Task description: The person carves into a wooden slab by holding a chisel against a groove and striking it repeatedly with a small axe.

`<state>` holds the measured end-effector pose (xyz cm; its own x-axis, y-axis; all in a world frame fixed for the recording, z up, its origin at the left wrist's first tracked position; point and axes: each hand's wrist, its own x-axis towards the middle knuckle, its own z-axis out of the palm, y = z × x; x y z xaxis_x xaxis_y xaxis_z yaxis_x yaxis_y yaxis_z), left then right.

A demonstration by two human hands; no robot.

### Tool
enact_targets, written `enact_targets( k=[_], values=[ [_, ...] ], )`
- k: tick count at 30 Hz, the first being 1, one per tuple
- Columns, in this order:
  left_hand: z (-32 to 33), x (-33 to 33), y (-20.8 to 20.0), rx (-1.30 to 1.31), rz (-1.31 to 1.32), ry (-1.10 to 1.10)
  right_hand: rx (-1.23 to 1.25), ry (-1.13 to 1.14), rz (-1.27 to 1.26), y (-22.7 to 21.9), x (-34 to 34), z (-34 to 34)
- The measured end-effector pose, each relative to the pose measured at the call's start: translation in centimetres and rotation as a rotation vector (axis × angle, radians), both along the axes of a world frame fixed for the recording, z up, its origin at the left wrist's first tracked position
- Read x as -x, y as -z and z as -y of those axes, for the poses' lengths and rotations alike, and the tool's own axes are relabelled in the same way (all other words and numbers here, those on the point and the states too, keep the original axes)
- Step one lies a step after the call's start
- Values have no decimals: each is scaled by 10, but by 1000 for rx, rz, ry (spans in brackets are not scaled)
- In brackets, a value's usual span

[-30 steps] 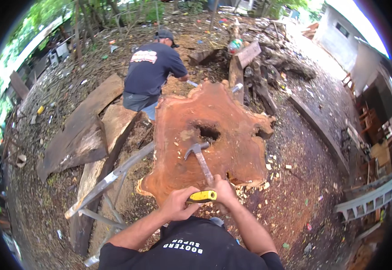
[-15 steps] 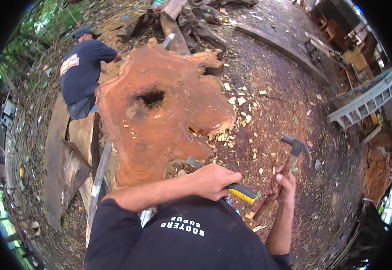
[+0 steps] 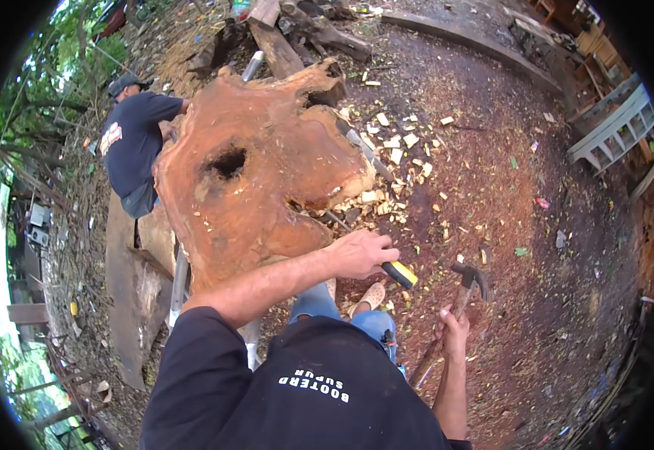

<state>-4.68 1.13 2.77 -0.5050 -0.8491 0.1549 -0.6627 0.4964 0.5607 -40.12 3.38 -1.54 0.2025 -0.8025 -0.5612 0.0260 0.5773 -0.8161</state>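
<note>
The left hand (image 3: 361, 253) is closed around a yellow-and-black-handled metal chisel (image 3: 400, 274), its blade pointing toward the notch in the near right edge of a reddish-brown, irregular wooden slab (image 3: 267, 180). Beyond that edge, the right hand (image 3: 453, 330) grips a dark-headed, wooden-handled claw hammer (image 3: 463, 295). Pale wood chips (image 3: 396, 156) lie alongside.

Soft daylight — blown-out left rim
</note>
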Motion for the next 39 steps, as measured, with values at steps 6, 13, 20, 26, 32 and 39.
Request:
enact_targets(
  k=[6, 13, 20, 26, 32, 39],
  values=[
    [-9, -19, 21, 52, 40, 5, -48, 83, -119, 3, -21, -33],
    [-12, -39, 25, -26, 54, 78, -62, 106, -111, 20, -43, -62],
    [-11, -52, 20, -42, 50, 78, -71, 89, -128, 29, -58, -78],
    [-11, -54, 25, -76, 99, 74, 90, 173, -133, 43, -77, -105],
    [-8, -52, 18, -31, 169, 89, 347, 395, -87, 30, -162, -119],
    [-5, -53, 19, 24, 217, 68, 606, 118, -273, 61, -186, -127]
  ],
)
